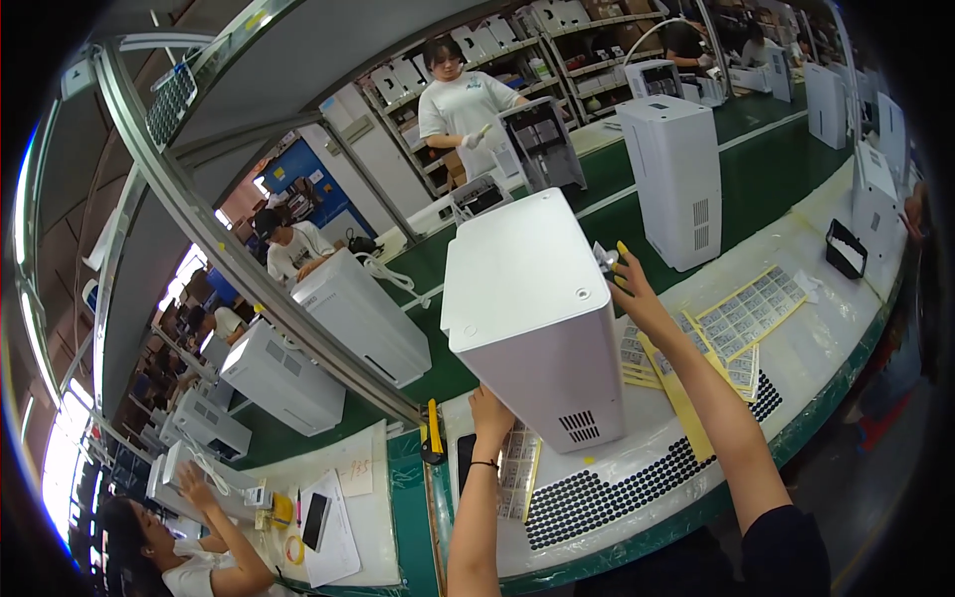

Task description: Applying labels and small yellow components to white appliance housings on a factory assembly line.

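A tall white appliance (527, 289) with a vented side stands right in front of me at the bench. My left hand (490, 416), a dark band on its wrist, grips the lower left edge of the housing; its fingers are partly hidden. On the far right side of the appliance is my right hand (634, 291), with yellow covers on some fingertips. It is closed on a small silvery-white piece (605, 259) next to the housing wall; its exact kind is too small to tell. Sheets of printed labels (748, 310) and rows of round black pads (607, 497) lie beneath and beside my arms.
A green conveyor (617, 204) carries more white appliances (671, 179). A metal post (249, 289) rises on the left. Near it are a yellow cutter (433, 433) and a phone (316, 521). A black bin (846, 249) sits at right. Co-workers work across the line and at lower left.
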The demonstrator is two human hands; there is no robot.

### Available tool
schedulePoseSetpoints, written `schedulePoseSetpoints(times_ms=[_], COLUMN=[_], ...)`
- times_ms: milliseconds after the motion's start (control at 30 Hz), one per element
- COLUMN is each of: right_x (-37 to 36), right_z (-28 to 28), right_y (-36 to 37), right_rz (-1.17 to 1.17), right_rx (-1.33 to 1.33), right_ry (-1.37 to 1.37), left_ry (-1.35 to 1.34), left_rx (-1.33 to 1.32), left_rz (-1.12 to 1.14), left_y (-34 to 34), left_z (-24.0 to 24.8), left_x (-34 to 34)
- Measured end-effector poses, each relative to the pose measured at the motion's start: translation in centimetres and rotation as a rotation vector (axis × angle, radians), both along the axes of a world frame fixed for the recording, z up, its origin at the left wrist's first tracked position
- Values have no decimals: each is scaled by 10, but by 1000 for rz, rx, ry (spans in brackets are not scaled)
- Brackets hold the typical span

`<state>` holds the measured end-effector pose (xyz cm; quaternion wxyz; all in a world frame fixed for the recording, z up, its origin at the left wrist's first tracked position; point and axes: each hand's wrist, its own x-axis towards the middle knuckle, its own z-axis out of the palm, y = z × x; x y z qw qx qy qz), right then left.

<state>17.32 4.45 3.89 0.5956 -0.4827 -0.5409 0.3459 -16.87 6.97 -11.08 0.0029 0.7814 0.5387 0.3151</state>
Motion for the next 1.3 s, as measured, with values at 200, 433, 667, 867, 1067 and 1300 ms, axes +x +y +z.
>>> schedulePoseSetpoints(times_ms=[200, 433, 667, 867, 1067, 1300], right_x=[23, 43, 61, 58, 20, 20], right_z=[11, 0, -9, 14, 39, 31], right_y=[-43, -75, -94, -144, -235, -262], right_rz=[-33, -27, -100, -107, 300, -50], right_rx=[-18, 78, 135, 310, 711, 341], right_ry=[234, 369, 344, 424, 133, 153], left_ry=[-396, -1201, -1871, -1868, -1431, -1176], left_rx=[-402, -443, -71, 20, 105, 15], left_rz=[-108, 1, -553, -1492, -540, -606], left_y=[-13, -17, -35, -112, -242, -244], left_z=[49, 28, 81, 188, 252, 207], left_x=[23, -38, -54, -13, 112, 178])
